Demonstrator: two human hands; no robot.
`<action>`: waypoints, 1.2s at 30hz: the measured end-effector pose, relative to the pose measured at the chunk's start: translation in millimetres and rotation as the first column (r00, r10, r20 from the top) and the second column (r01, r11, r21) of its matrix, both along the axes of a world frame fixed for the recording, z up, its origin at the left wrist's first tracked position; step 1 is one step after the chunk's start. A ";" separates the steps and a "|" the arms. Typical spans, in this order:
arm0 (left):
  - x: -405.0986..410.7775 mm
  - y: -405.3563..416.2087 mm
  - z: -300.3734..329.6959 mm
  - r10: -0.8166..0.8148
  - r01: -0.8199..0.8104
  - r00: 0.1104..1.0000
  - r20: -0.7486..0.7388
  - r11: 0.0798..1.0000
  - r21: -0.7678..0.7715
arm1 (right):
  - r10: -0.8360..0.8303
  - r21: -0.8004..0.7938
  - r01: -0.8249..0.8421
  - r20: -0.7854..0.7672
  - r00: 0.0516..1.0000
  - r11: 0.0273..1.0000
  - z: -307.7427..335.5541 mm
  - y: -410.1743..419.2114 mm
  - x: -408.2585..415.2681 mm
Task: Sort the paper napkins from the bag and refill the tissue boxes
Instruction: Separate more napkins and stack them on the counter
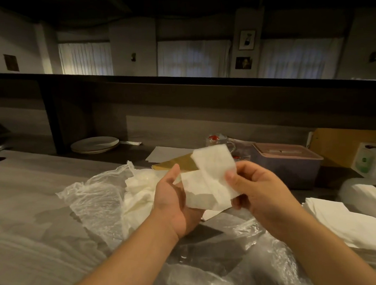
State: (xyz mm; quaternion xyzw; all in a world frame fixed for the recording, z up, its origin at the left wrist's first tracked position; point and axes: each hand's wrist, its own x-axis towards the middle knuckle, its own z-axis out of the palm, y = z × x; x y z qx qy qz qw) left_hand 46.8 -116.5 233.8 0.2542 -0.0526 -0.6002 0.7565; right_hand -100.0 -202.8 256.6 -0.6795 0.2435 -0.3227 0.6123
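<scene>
Crinkled clear plastic (211, 269) lies nearest, spread over the bench (28, 194) under both forearms. At far left the bench is bare grey; behind it 2 or 3 plates (94, 144) sit stacked under the shelf. Next comes the bag (94, 197), open and slumped, with crumpled napkins (137, 188) spilling from its mouth. Left hand (175, 206) is palm up, fingers cupped under a napkin (208, 180) held above the bench; right hand (257, 191) pinches the same napkin between thumb and fingers, 1 fold standing up. Behind and right sits a tissue box (290, 161), lid on, then a flat napkin pile (348, 227) at the right edge. Thin paper pulled from 2 sides may tear, and a careless fold would leave it too bulky for the box slot; the slippery plastic could also drag the pile askew. Left fingertips are hidden beneath the napkin, the pile is cut off by the frame, and dim light blurs the items behind the box.
</scene>
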 end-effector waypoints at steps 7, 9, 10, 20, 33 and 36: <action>-10.6 0.2 -0.7 -0.014 0.016 0.999 0.043 0.998 -0.058 | -0.075 0.162 0.079 -0.032 0.997 0.984 -9.2 13.6 15.9; -11.3 -1.9 1.5 0.012 -0.008 0.994 0.104 0.999 -0.034 | -0.102 0.114 0.118 -0.133 0.986 0.987 -9.1 14.2 16.5; -12.2 -1.9 2.4 0.014 -0.010 0.990 0.142 1.000 -0.027 | -0.117 0.091 0.135 -0.179 0.977 0.987 -9.4 13.7 17.5; -15.8 -1.5 4.9 0.020 -0.098 0.900 0.435 0.982 0.159 | -0.168 0.043 0.193 -0.336 0.927 0.980 -10.9 11.9 21.0; -7.9 -9.3 -3.6 0.023 -0.085 0.828 0.560 0.993 0.084 | -0.152 -0.155 0.092 -0.442 0.884 0.984 -17.7 10.9 26.0; -7.4 -8.4 -3.4 0.045 -0.092 0.847 0.530 0.994 0.064 | -0.179 -0.145 0.128 -0.429 0.885 0.981 -18.6 9.4 26.0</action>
